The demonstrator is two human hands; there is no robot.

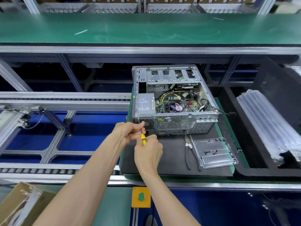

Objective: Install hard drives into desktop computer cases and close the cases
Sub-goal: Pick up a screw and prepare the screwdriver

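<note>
An open desktop computer case (172,101) lies on its side on a dark mat (171,162), its inside showing a power supply, cables and a fan. A yellow-handled screwdriver (143,138) points up toward the case's rear panel at its near left corner. My right hand (149,152) grips the screwdriver's handle. My left hand (130,132) pinches the metal shaft near its tip, close to the rear panel. The screwdriver's tip is hidden by my left fingers.
Pliers (189,152) lie on the mat beside a clear plastic tray (215,153) holding small black screws. A black foam bin (250,137) with clear plastic packs stands at the right. A yellow box with a green button (141,196) is near, a cardboard box (21,204) at lower left.
</note>
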